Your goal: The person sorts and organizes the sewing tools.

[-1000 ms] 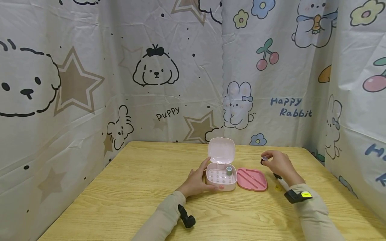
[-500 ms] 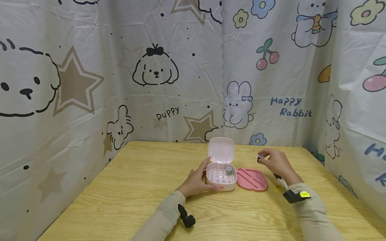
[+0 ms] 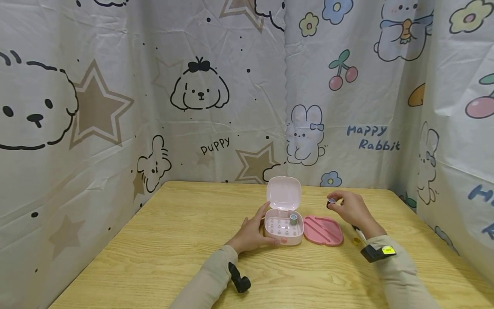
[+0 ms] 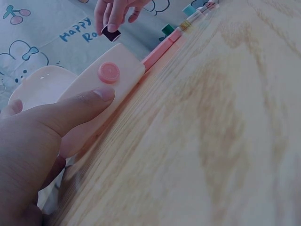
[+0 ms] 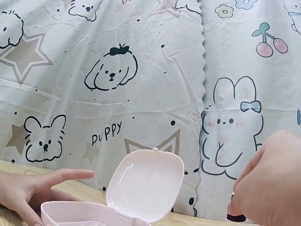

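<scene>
Two hands work at a pale wooden worktop (image 3: 162, 253) hemmed in by a wrinkled cartoon-print fabric backdrop (image 3: 200, 94). The left hand (image 3: 252, 231) rests with relaxed, nearly straight fingers against the left side of a small rounded pink plastic box (image 3: 283, 227), thumb lying along its front wall near a round pink button (image 4: 108, 73). The box stands toward the far edge of the worktop, its hinged lid (image 3: 284, 193) tilted up and back, glossy and smooth. Inside, a white tray dotted with small round sockets holds one short grey-green cylinder (image 3: 293, 218) standing upright at the right.

The right hand (image 3: 349, 210), raised just right of the box and behind a flat pink oval plastic tray (image 3: 323, 230) with raised ribs, pinches a small dark cap-like piece with a pale top (image 3: 331, 201) between thumb and fingertips. That piece hangs clear of the box, above the worktop, well apart from the left hand. The oval tray lies just beside the box, at its right wall.

Slim pen-like items (image 4: 186, 23) lie near the right edge, too blurred to identify. Both forearms wear beige sleeves (image 3: 208, 283).
</scene>
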Demonstrator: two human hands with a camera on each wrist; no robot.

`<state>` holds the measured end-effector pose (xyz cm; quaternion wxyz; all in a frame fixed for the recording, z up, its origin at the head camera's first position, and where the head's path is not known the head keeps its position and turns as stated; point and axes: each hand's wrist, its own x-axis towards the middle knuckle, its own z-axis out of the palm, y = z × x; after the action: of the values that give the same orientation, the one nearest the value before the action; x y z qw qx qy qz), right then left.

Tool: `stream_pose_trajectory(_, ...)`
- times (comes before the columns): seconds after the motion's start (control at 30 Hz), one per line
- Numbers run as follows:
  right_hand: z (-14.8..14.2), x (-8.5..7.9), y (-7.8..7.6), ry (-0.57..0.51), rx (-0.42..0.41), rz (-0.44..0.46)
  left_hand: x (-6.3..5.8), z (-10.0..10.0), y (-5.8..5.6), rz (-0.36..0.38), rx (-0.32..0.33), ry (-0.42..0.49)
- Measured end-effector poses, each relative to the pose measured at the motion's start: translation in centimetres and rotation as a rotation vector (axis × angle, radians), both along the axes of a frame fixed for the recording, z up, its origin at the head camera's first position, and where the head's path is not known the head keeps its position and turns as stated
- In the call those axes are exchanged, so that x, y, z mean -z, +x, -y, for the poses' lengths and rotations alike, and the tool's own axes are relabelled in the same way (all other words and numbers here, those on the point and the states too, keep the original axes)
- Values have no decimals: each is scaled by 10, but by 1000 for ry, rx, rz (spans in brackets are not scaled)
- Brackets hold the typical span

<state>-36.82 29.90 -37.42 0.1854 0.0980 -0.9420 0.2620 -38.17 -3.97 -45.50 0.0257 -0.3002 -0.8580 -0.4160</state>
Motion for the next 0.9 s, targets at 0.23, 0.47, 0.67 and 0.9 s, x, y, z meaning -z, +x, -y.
stream_pose_trajectory(0.23,5,1,-2,1,-15,-19,1,0,-1,-5,0,1)
stream_pose_trajectory(0.47,11,4,-4,0,-37,-30,3,0,-3,-5,2,-2)
stream_pose_trajectory(0.67,20,6,-5,-12,-38,-31,2,-1,-2,-1,-8,-10)
stream_pose_trajectory(0.9,38,8,-6,-22,-68,-46,2,-1,-1,-2,-9,-8)
